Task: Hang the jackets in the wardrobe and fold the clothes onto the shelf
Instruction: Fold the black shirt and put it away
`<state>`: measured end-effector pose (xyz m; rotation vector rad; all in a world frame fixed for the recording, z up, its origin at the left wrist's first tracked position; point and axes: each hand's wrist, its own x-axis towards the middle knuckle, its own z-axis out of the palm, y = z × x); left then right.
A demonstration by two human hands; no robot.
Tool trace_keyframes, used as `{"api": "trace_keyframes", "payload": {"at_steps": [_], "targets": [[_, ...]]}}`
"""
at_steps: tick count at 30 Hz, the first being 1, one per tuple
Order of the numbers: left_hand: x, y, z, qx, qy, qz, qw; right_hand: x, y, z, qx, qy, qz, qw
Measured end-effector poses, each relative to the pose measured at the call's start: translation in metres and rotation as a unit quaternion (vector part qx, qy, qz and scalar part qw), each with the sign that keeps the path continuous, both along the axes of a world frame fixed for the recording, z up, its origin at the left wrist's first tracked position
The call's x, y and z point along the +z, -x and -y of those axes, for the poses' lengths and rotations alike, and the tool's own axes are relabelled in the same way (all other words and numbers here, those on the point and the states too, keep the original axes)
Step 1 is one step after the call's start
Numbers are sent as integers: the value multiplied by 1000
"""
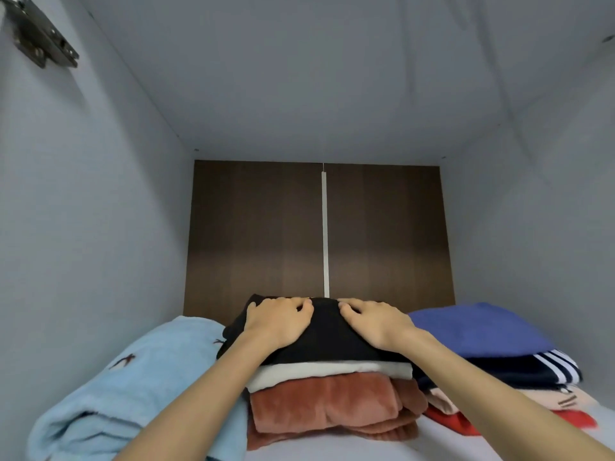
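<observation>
A single head-worn wide-angle camera was in use. It looked forward and slightly downward, squarely facing the dark back panel point(259, 227). The lens sat just above the level of the shelf point(366, 450) and close to it. The stack of folded clothes point(332, 404) filled the lower centre. The left wall point(83, 227), right wall point(532, 227) and top panel point(299, 78) were all taken in, with a door hinge point(40, 38) at upper left. The left hand point(279, 319) and right hand point(372, 322) reached from the bottom edge to mid-frame.

Black garment point(327, 339) tops white layer point(332, 370), rust fleece point(327, 405), mid shelf point(466, 448); light-blue fleece point(139, 377) left, blue-topped stack point(476, 327) right.
</observation>
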<state>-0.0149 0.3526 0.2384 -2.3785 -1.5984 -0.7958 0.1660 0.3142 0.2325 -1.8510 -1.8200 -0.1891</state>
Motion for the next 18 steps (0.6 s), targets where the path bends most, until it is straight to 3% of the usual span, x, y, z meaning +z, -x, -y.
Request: {"api": "trace_keyframes", "payload": {"at_steps": [10,18], "targets": [[-2,14,78,-106,-48,54,992,-8,-15,93,84,-163,-8,983],[-40,-17,195,-152,-87,105,979,-50,-39,220,80,-144,-69,984]]}}
